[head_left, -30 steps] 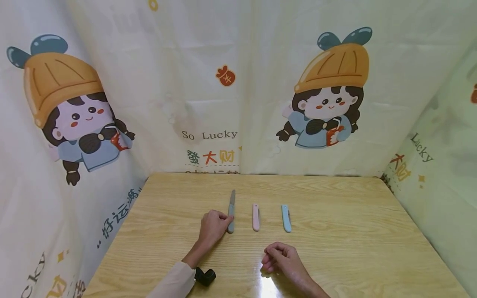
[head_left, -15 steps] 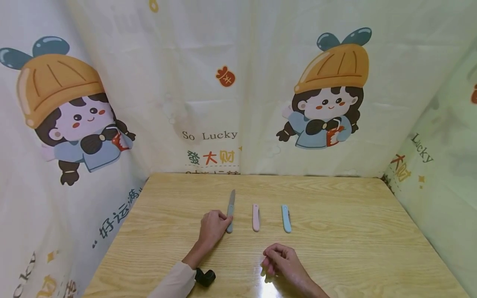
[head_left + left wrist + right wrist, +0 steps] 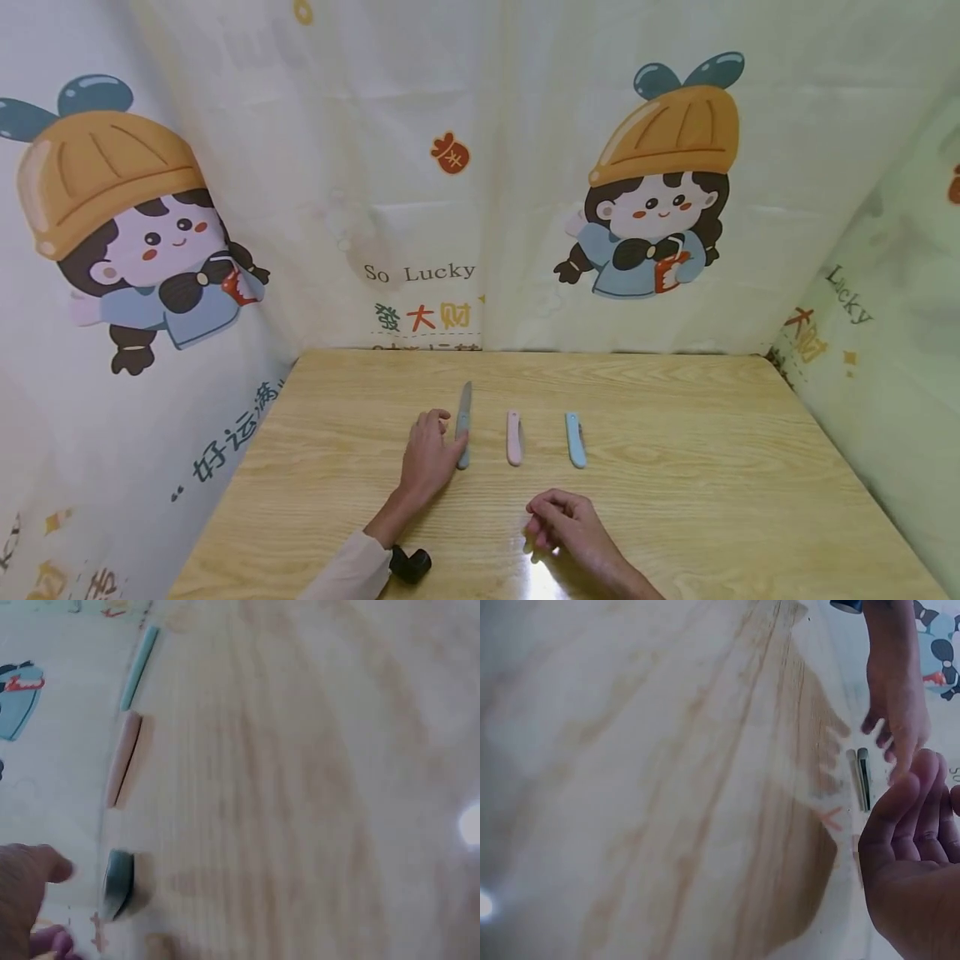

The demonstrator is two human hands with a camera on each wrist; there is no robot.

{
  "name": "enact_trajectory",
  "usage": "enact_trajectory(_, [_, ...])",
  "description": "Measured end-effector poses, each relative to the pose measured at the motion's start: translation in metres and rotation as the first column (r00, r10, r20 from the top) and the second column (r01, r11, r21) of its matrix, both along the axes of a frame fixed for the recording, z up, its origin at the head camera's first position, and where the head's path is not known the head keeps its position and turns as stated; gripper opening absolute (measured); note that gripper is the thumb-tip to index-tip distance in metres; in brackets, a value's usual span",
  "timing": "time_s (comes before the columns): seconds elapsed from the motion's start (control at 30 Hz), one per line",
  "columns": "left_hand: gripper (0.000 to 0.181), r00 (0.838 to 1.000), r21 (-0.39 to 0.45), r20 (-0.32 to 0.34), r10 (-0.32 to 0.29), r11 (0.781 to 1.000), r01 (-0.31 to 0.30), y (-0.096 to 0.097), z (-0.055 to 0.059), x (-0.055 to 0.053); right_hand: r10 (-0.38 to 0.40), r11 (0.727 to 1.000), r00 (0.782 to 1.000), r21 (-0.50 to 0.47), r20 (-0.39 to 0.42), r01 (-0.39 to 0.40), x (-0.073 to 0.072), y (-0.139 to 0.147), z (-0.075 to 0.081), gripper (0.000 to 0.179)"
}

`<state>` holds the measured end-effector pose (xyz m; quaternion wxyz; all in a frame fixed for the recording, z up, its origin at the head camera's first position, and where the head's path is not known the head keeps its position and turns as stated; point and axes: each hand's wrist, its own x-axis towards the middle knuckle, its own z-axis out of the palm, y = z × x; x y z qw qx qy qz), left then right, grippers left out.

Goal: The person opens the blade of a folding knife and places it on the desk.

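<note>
A knife (image 3: 464, 417) with a grey-green handle and its blade unfolded lies on the table, blade toward the back. Beside it is my left hand (image 3: 431, 454), its fingers lifted and spread away from the handle. In the left wrist view a gap shows between the thumb (image 3: 46, 862) and the grey-green handle (image 3: 118, 885). Right of that knife lie a pink folding knife (image 3: 514, 437) and a light blue folding knife (image 3: 576, 440), both folded. Nearer the front, my right hand (image 3: 573, 525) hangs with fingers loosely curled, holding nothing; the right wrist view also shows its bent fingers (image 3: 907, 817).
The wood-grain table (image 3: 712, 483) is walled at the back and sides by a cream curtain (image 3: 525, 208) printed with cartoon figures. A black device (image 3: 410, 565) sits at the left wrist. Light glares off the table near the right hand.
My left hand has let go of the grey-green knife, its fingers lifting and spreading away from the handle. The knife has shifted very slightly left. The right hand stays nearly still.
</note>
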<state>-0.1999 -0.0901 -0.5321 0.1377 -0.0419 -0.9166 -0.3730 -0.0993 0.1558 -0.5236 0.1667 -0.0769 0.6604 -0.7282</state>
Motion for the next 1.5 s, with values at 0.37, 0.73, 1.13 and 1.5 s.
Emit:
enact_trajectory(0.37, [0.09, 0.912, -0.501, -0.102, -0.397, 0.813, 0.298, 0.016, 0.011, -0.016, -0.02, 0.997, 1.0, 0.081, 0.018, 0.018, -0.002, -0.001, 0.003, 0.035])
enact_trajectory(0.73, [0.107, 0.783, -0.287, 0.333, -0.525, 0.735, 0.614, 0.037, 0.017, -0.03, 0.084, 0.992, 0.996, 0.096, -0.033, -0.08, -0.001, -0.004, 0.001, 0.035])
enact_trajectory(1.13, [0.099, 0.759, -0.229, 0.349, -0.55, 0.735, 0.638, 0.044, 0.015, -0.037, 0.069, 0.991, 0.997, 0.115, -0.023, -0.066, -0.002, 0.0, 0.002, 0.031])
enact_trajectory(1.5, [0.097, 0.793, -0.254, 0.305, -0.528, 0.758, 0.601, 0.045, 0.019, -0.034, 0.043, 0.993, 0.999, 0.111, 0.013, -0.044, -0.006, -0.003, 0.006, 0.034])
